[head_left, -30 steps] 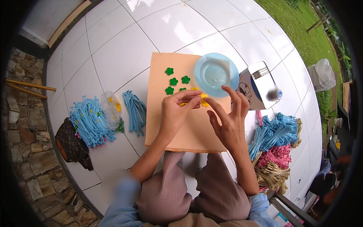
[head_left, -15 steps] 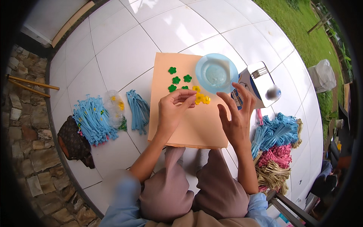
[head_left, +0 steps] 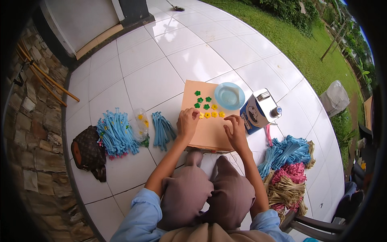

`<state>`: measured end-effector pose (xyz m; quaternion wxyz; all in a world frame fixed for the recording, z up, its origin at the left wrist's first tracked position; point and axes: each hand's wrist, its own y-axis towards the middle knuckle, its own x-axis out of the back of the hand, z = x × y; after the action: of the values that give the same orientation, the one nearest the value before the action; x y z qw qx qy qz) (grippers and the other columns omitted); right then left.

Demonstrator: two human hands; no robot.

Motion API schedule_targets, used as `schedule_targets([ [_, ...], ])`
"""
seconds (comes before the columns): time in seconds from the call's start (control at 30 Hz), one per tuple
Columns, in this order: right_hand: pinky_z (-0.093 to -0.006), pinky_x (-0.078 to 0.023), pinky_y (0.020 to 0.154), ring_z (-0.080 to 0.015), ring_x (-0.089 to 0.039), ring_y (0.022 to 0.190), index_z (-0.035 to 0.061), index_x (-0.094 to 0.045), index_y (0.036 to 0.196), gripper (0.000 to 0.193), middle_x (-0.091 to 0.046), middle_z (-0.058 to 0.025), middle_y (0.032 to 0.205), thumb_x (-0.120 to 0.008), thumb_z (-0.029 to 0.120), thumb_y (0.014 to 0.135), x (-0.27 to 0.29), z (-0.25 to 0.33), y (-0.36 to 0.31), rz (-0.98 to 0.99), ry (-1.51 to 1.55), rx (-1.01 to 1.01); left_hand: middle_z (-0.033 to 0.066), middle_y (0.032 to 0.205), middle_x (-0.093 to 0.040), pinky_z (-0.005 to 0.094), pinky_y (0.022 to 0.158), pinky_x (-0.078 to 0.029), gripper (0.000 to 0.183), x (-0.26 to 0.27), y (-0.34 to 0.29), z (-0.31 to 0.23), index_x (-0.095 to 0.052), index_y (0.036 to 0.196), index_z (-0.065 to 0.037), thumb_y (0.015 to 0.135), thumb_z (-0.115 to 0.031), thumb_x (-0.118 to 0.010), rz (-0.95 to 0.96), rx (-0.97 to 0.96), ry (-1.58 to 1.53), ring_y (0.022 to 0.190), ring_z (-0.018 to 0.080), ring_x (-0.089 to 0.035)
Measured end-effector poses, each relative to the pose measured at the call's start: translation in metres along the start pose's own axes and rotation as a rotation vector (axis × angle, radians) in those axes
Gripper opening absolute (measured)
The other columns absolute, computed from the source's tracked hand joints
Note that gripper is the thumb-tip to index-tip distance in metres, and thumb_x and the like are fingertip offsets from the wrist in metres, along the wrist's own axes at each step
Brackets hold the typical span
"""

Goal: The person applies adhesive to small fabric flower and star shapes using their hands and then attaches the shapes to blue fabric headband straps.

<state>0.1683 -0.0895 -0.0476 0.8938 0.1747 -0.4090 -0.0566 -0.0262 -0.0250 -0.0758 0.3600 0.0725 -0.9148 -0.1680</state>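
Plastic bag point(head_left: 142, 127) with yellow bits point(head_left: 140, 117), left hand point(head_left: 187, 124) at yellow flower point(head_left: 201, 115), grip unclear, right hand point(head_left: 237, 135) wide

Glossy plastic flowers point(head_left: 207, 115), matt cardboard point(head_left: 213, 135), shiny metal can point(head_left: 257, 112) (smooth-sided), glossy floor tiles point(head_left: 145, 76) — rough stone wall point(head_left: 44, 151)

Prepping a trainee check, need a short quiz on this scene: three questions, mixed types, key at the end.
1. Multiple choice: what colour is the round dish? A) pink B) blue C) brown
2. True or false: the green flowers lie to the left of the dish.
3. Short answer: which hand has its fingertips by the leftmost yellow flower?

Key: 1. B. 2. True. 3. The left hand.
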Motion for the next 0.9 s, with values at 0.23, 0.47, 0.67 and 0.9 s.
schedule_targets([
  [0.23, -0.0327, -0.046, 0.076, -0.0247, -0.056, 0.087, 0.0055, -0.053, 0.107, 0.024, -0.054, -0.0133, 0.099, -0.057, 0.01, 0.084, 0.05, 0.031, -0.005, 0.209, 0.203, -0.077, 0.0082, 0.086, -0.058, 0.0327, 0.061, -0.049, 0.017, 0.079, 0.018, -0.04, -0.065, 0.089, -0.008, 0.084, -0.023, -0.06, -0.016, -0.009, 0.04, 0.064, 0.0197, -0.062],
  [0.47, -0.0322, -0.048, 0.065, -0.0214, -0.06, 0.07, 0.0013, -0.055, 0.102, 0.018, -0.061, -0.012, 0.084, -0.054, 0.005, 0.084, 0.118, 0.119, 0.018, -0.055, 0.215, 0.011, 0.0055, 0.074, -0.066, 0.026, 0.057, -0.048, 0.017, 0.181, 0.013, -0.105, -0.066, 0.09, -0.008, 0.086, -0.022, -0.058, 0.045, -0.05, -0.216, 0.062, 0.0136, -0.063],
  [0.67, -0.0339, -0.046, 0.063, -0.0233, -0.059, 0.073, 0.0023, -0.046, 0.096, 0.021, -0.056, -0.0112, 0.084, -0.06, 0.006, 0.08, 0.084, 0.19, 0.03, -0.118, 0.184, 0.164, 0.0056, 0.075, -0.067, 0.0295, 0.06, -0.049, 0.019, 0.186, 0.003, -0.074, -0.066, 0.088, -0.01, 0.084, -0.026, -0.058, -0.022, 0.098, -0.12, 0.065, 0.0174, -0.064],
  [0.9, -0.0383, -0.048, 0.066, -0.0299, -0.062, 0.076, 0.0014, -0.059, 0.086, 0.023, -0.064, -0.0167, 0.076, -0.067, 0.021, 0.077, -0.008, 0.131, 0.034, 0.44, 0.129, -0.229, 0.0065, 0.085, -0.068, 0.0381, 0.078, -0.049, 0.026, 0.164, -0.021, 0.011, -0.068, 0.09, -0.014, 0.075, -0.034, -0.063, 0.53, 0.267, 0.315, 0.086, 0.0245, -0.064],
])
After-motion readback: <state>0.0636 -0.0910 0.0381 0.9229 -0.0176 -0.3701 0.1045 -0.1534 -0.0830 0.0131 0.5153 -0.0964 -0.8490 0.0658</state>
